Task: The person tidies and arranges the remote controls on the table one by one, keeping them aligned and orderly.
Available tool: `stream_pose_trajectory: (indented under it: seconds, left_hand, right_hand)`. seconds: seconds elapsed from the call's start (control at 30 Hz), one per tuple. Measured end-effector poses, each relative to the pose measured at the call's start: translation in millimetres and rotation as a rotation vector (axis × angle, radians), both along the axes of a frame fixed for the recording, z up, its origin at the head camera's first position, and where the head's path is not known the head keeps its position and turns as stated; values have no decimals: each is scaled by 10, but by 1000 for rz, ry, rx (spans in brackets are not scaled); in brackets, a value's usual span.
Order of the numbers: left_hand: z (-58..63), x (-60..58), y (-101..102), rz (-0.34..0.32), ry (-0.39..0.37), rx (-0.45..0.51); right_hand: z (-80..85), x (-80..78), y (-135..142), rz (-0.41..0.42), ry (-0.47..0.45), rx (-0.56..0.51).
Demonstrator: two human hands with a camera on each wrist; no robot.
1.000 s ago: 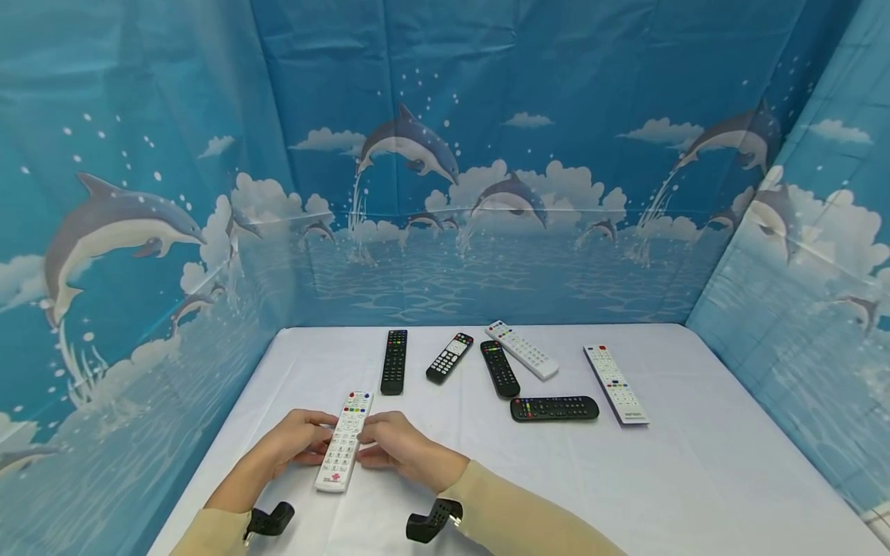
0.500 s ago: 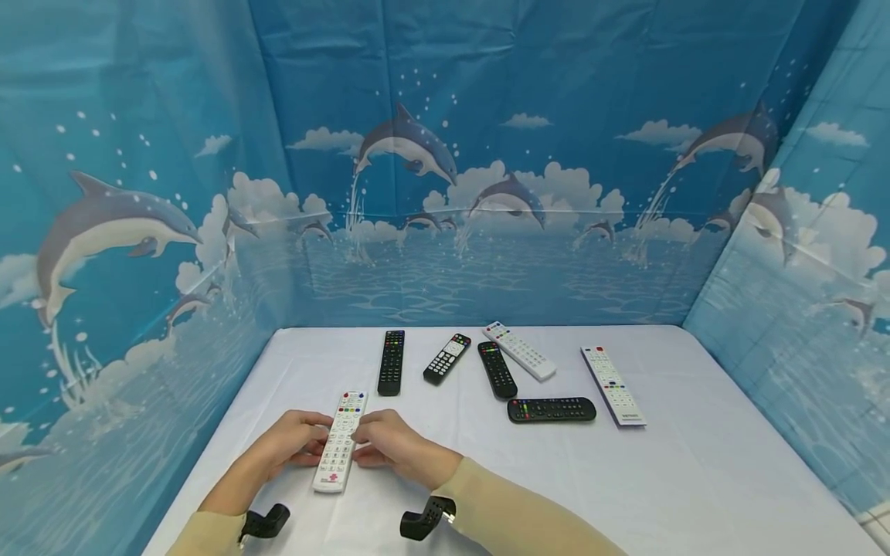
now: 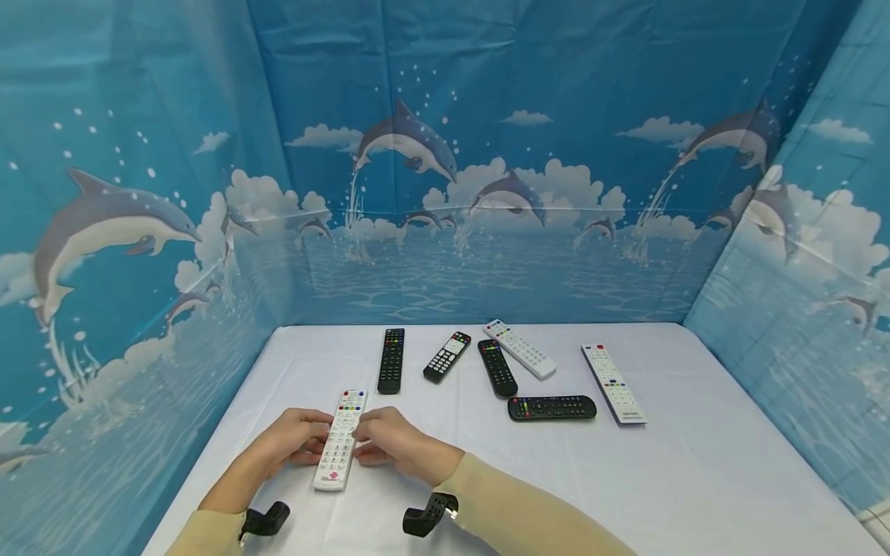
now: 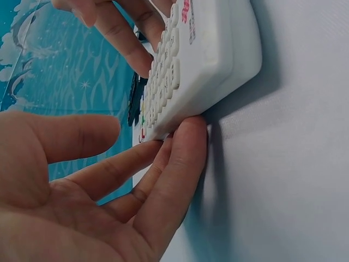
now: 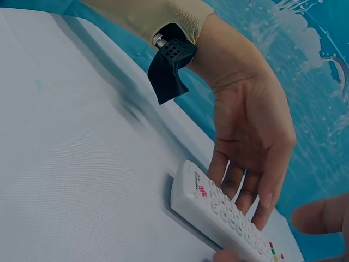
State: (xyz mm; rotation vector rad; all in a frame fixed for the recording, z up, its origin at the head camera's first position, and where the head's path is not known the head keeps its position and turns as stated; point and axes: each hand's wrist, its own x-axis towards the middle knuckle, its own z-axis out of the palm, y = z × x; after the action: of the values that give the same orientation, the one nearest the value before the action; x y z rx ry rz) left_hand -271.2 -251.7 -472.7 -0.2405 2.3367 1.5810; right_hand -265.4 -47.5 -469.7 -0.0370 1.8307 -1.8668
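A white remote control [image 3: 340, 442] with coloured buttons at its far end lies at the front left of the table, slightly slanted. Along its left side my left hand [image 3: 290, 437] rests its fingertips. In the left wrist view, those fingers [image 4: 182, 169] extend to the lower edge of the remote, the thumb standing off it. My right hand [image 3: 399, 442] is at the opposite side, fingertips right at the edge. In the right wrist view, its thumb [image 5: 322, 216] stays apart from the remote and one fingertip [image 5: 226, 256] shows at the near edge.
Black remotes [image 3: 392, 361] [image 3: 447, 357] [image 3: 497, 369] [image 3: 552, 408] and white remotes [image 3: 520, 349] [image 3: 615, 384] lie farther back on the white tablecloth [image 3: 709, 463]. A dolphin-printed curtain [image 3: 459, 270] encloses the back and sides. Black wrist cameras [image 3: 266, 520] [image 3: 429, 515] hang below both sleeves.
The whole scene has shifted slightly left in view since the first frame. Both hands remain on either side of the white remote, with little else visibly different.
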Motion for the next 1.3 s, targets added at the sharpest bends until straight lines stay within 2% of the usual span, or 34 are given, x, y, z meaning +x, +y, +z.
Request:
stream_pose_trajectory:
  seconds: [0.1,0.17,0.3,0.5,0.7,0.87,1.0,1.17,1.3]
  left_hand:
    - [25,-3,-29,-10,-8,-28]
    - [86,-5,-51,-23,4,-69]
    - [313,-32,-78,-62,56,-145]
    - [661,-93,-38,-141,113,-156]
    - [838,-228,103,-143,147,-144]
    - [897,-410,239,-104,180,-105]
    - [901,-579,365,-75,185,-41]
    - [856,-801,488,-38,130,65]
    - [801,-961,543,-27,61,211]
  right_hand:
    - [26,-3,5,10,11,18]
    - [40,-16,11,12,32,31]
    - [113,-65,53,24,108,86]
    - [322,-208,132,46,207,162]
    - [572,-382,216,51,250,198]
    - [748,-535,312,25,239,186]
    - [803,-674,416,-20,228,184]
    - [765,-859,524,-80,230,217]
    - [680,-1012,600,-134,190,232]
